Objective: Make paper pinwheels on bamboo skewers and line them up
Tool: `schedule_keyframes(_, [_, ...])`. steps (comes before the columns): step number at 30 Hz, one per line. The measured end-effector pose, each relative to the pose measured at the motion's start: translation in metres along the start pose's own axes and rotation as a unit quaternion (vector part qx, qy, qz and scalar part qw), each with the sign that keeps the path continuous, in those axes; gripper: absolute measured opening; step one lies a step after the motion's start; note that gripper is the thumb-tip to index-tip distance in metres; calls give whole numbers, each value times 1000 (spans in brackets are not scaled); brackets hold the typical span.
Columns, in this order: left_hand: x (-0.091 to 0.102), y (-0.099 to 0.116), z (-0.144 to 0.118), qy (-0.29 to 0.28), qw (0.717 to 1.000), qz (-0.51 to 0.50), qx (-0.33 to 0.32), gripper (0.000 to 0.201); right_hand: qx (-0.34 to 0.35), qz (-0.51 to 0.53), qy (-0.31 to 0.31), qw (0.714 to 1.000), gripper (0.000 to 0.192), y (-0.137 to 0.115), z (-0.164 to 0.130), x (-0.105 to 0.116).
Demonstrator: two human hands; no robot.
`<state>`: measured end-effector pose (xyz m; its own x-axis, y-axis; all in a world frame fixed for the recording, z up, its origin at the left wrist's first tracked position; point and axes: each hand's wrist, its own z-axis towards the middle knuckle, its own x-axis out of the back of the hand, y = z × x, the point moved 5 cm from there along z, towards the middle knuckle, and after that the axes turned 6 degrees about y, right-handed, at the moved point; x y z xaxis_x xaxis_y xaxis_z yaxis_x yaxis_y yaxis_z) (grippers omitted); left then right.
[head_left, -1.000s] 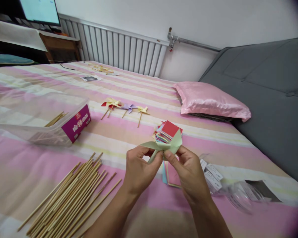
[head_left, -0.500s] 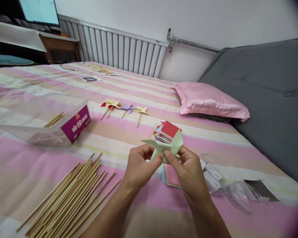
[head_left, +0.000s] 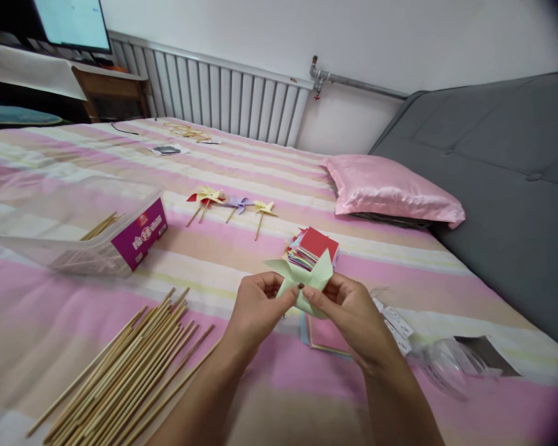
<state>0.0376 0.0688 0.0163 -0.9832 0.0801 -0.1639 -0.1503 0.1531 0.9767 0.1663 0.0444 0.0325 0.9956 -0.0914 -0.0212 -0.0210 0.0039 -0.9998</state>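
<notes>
Lower centre: your left hand (head_left: 259, 310) and right hand (head_left: 354, 310) clamp fingers (head_left: 322, 301) on pinwheel (head_left: 317, 280) beside hub (head_left: 301, 286). Likely light, creases easily; pinch there, spare blades (head_left: 324, 267).

Green pinwheel (head_left: 308, 279) tilted more toward camera; dark center spot (head_left: 301, 286) now showing between hands (head_left: 256, 310).

one head-worn camera looks from close above, forward and down across the bed (head_left: 232, 244).

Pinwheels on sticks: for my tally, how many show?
4, on the bed, left to right: a red one overlapped by a yellow one, a purple one, another yellow one. More may be hidden.
</notes>
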Motion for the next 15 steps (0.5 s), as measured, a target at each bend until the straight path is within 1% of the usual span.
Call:
schedule_keyframes(4, [-4, -2, 1, -10, 998, 44, -48, 12, -3, 0, 36, 999, 27, 7, 2, 1])
schedule_keyframes(6, [-4, 0, 1, -20, 993, 83, -76, 13, 1, -12, 43, 999, 26, 7, 3, 2])
schedule_keyframes(8, [1, 7, -1, -24, 983, 147, -107, 17, 6, -25, 50, 998, 25, 6, 3, 4])
schedule_keyframes(10, [14, 20, -4, -1, 963, 235, -134, 23, 11, -31, 58, 998, 23, 5, 2, 6])
schedule_keyframes(11, [25, 29, -7, 27, 947, 285, -147, 27, 11, -32, 64, 997, 23, 5, 2, 7])
schedule_keyframes(12, [35, 37, -11, 51, 923, 350, -151, 30, 9, -31, 70, 997, 23, 5, 1, 8])
schedule_keyframes(13, [46, 45, -14, 74, 891, 421, -154, 29, 6, -31, 76, 997, 23, 6, 1, 9])
schedule_keyframes(14, [55, 50, -18, 69, 856, 491, -145, 27, 3, -32, 81, 996, 23, 6, 0, 10])
schedule_keyframes(15, [61, 52, -21, 48, 821, 554, -125, 23, 0, -34, 85, 996, 23, 7, 0, 10])
